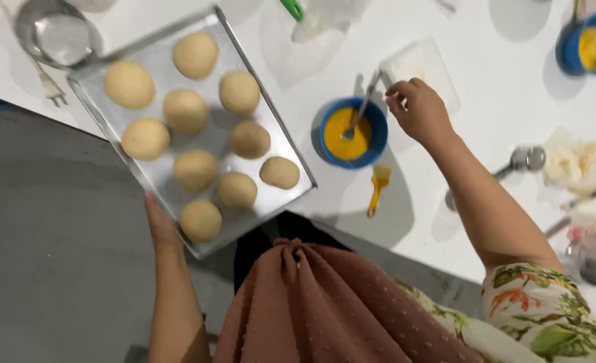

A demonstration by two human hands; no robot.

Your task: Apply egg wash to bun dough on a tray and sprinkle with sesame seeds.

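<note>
L hand (160, 225) grips tray (277, 138) edge; tray overhangs table (486, 81), could tip, dough balls (185, 111) slide. R hand (419, 111) pinches spoon (364, 107) in blue bowl (377, 131); may slop.

I am standing in a kitchen set up for baking. My white worktop (499, 81) carries a metal baking tray (156, 178) of round dough balls (185, 111), a blue bowl (353, 132) of yellow egg wash, a small yellow pastry brush (377, 188), measuring spoons (523, 160) and a metal sieve (54, 32).
</note>
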